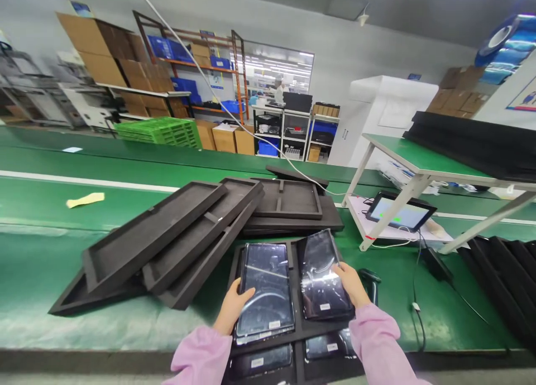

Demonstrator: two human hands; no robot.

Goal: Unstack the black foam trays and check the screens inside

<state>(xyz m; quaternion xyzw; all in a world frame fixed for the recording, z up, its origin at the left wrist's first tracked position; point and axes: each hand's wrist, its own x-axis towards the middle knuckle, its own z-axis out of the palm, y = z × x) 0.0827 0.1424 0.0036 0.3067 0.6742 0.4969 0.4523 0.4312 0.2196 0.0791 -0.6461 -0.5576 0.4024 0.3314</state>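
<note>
My left hand [234, 307] grips the left edge of a glossy black screen panel [266, 287], thumb on its face and fingers out of sight. My right hand [352, 283] is closed on the right edge of a second glossy screen panel [321, 282], which is tilted. Both panels have a small white label near the lower edge and lie over a black foam tray [296, 301] with compartments. Below, nearer to me, two more labelled panels show, one at left [268, 358] and one at right [326, 347].
Black foam trays [154, 229] lie overlapping at left, with more trays [288, 201] behind. At right are a handheld scanner [370, 279], a lit display [400, 211] under a raised stand [422, 156], and stacked foam [498, 273]. A yellowish strip [86, 200] lies at far left.
</note>
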